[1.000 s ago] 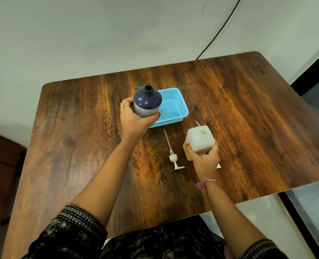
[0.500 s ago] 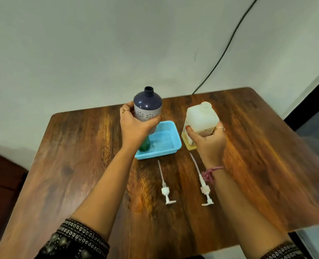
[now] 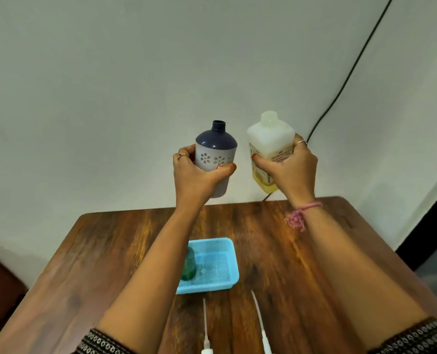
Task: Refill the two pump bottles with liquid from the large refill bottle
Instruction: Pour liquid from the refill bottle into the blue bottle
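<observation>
I note both hands raised well above the counter (image 3: pixel 301 264), in front of the pale wall. My left hand (image 3: pixel 194 175) grips the navy-and-white pump bottle (image 3: pixel 216 155), fingers (image 3: pixel 184 155) curled round its far side and thumb across the near face. The bottle is upright, neck uncapped and open at the top. My right hand (image 3: pixel 287 172) grips the translucent refill bottle (image 3: pixel 270 144), fingers wrapped round its body; it is upright or near upright, mouth uppermost, with yellow liquid visible low in it. The two bottles sit just beside each other, a narrow gap between them, not touching.

Below, the blue mesh basket (image 3: pixel 227 261) sits near the middle of the counter, with a green bottle (image 3: pixel 188 267) at its left side, partly hidden behind my left forearm; whether it stands or leans I cannot tell through the blur. Two white pump heads with dip tubes, the left pump (image 3: pixel 205 325) and the right pump (image 3: pixel 259 320), lie on the counter nearer me than the basket, apart from each other and running off the bottom edge of the view.

The counter's far edge lies close to the wall. Bare wood lies left of the basket and, more broadly, to its right toward the right-hand edge. A dark cable (image 3: pixel 350 72) runs down the wall behind the refill bottle.
</observation>
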`<state>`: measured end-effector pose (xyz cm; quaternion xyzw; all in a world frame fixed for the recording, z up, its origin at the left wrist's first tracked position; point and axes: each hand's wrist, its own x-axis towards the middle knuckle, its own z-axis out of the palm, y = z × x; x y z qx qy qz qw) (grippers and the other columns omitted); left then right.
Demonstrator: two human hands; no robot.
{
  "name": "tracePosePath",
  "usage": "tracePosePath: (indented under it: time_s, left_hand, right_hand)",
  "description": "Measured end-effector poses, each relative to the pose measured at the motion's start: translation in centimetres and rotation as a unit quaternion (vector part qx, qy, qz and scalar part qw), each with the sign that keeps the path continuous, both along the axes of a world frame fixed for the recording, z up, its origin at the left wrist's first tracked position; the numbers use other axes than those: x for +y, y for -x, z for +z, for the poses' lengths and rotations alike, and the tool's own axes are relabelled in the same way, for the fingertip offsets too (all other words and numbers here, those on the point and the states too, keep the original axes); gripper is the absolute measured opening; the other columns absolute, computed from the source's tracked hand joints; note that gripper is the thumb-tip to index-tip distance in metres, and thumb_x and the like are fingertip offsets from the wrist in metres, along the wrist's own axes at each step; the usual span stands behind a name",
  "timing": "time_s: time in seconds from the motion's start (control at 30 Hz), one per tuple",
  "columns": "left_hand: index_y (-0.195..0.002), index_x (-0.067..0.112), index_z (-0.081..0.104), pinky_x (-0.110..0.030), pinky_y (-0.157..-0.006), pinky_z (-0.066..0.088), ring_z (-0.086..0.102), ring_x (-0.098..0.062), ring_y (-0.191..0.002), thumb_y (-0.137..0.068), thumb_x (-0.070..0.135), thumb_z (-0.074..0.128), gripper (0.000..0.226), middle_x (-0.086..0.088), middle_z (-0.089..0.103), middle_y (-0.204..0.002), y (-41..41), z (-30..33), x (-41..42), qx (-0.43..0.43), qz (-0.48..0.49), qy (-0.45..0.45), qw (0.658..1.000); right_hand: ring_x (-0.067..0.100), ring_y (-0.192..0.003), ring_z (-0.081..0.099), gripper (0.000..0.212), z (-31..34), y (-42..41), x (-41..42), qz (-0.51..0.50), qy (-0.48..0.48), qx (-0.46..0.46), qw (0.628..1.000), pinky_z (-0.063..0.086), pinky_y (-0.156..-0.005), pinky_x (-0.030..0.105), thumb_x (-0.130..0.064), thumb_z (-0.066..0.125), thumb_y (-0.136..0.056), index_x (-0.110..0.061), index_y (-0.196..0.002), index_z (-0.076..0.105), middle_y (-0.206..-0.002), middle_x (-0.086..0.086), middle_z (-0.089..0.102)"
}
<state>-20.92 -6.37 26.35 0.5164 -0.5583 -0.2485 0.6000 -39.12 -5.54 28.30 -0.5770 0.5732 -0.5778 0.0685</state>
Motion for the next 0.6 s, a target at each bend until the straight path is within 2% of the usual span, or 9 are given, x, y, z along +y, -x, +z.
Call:
tracePosePath:
  time_s: [0.1, 0.2, 0.43, 0.6]
  left_hand:
    - [-0.122, 0.018, 0.046, -0.010, -0.065, 0.048, 0.062, -0.012, -0.095, -0.055, 0.041, 0.088, 0.082, -0.004, 0.056, -0.117, 0.8, 1.8, -0.6, -0.001, 0.008, 0.008, 1.000]
    - [-0.120, 0.018, 0.048, -0.016, -0.066, 0.052, 0.063, -0.013, -0.094, -0.046, 0.050, 0.082, 0.088, -0.004, 0.057, -0.115, 1.7, 3.5, -0.9, 0.004, 0.012, 0.022, 1.000]
    - [-0.117, 0.018, 0.049, -0.020, -0.066, 0.053, 0.062, -0.013, -0.092, -0.044, 0.050, 0.081, 0.086, -0.005, 0.056, -0.115, 3.5, 6.2, -1.2, -0.001, 0.018, 0.034, 0.999]
    - [-0.116, 0.017, 0.050, -0.018, -0.064, 0.052, 0.063, -0.014, -0.092, -0.042, 0.052, 0.080, 0.087, -0.006, 0.056, -0.114, 4.2, 7.2, -1.4, 0.005, 0.014, 0.038, 0.999]
  right_hand:
    - [0.014, -0.089, 0.061, 0.073, 2.1, 0.8, -1.0, 0.009, 0.013, 0.027, 1.000, 0.042, -0.065, 0.008, -0.043, 0.084, -0.063, -0.013, -0.123, 0.055, -0.112, 0.002, 0.065]
    - [0.013, -0.087, 0.059, 0.072, 3.8, 1.5, -1.6, 0.026, 0.030, 0.041, 0.998, 0.043, -0.064, 0.010, -0.042, 0.084, -0.063, -0.012, -0.122, 0.055, -0.111, 0.003, 0.064]
    - [0.012, -0.082, 0.057, 0.069, 6.4, 2.6, -2.0, 0.035, 0.054, 0.059, 0.996, 0.039, -0.059, 0.005, -0.041, 0.084, -0.063, -0.011, -0.119, 0.056, -0.105, 0.001, 0.063]
    - [0.012, -0.080, 0.057, 0.066, 7.7, 3.2, -2.2, 0.036, 0.066, 0.073, 0.994, 0.037, -0.057, 0.004, -0.041, 0.084, -0.063, -0.012, -0.116, 0.056, -0.095, -0.006, 0.057]
